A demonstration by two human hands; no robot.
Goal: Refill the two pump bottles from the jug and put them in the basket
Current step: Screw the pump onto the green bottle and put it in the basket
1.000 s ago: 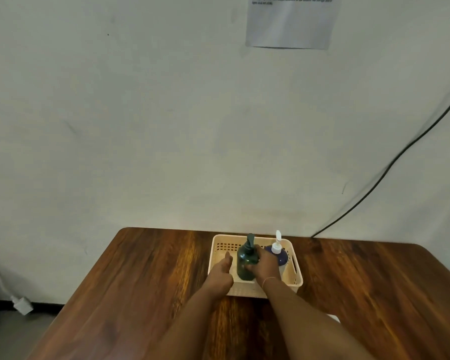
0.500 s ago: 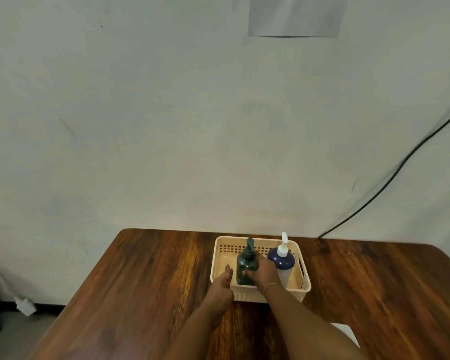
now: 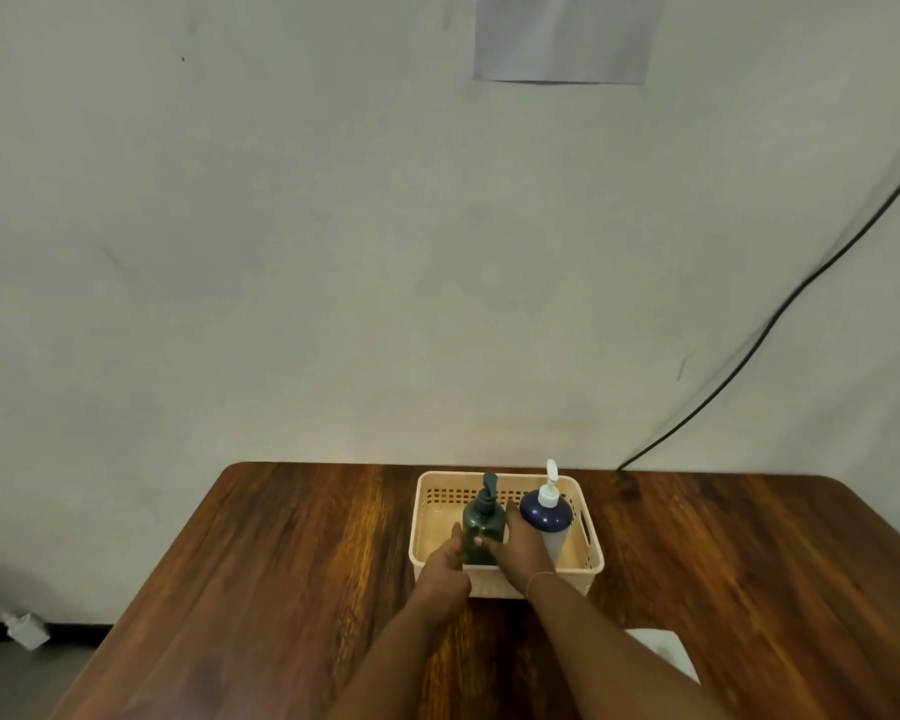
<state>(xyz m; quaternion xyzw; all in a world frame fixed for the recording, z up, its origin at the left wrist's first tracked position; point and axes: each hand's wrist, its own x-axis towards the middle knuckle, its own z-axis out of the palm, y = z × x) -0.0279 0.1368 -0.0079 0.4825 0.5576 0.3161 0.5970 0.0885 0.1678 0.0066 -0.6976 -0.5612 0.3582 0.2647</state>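
A beige plastic basket (image 3: 591, 535) stands on the wooden table, near its back edge. Inside it a dark green pump bottle (image 3: 481, 522) stands upright at the middle, and a blue-and-white pump bottle (image 3: 546, 517) stands upright to its right. My right hand (image 3: 520, 553) wraps around the green bottle's right and front side. My left hand (image 3: 445, 569) rests at the basket's front rim, thumb up against the green bottle's left side. No jug is in view.
The wooden table (image 3: 281, 574) runs up to a pale wall. A white flat object (image 3: 666, 654) lies on the table by my right forearm. A black cable (image 3: 780, 309) hangs down the wall at right. A sheet of paper (image 3: 562, 39) is stuck high on the wall.
The camera has tilted slightly, so the basket sits further right in view. The green bottle has sunk a little lower into the basket, both hands staying on it.
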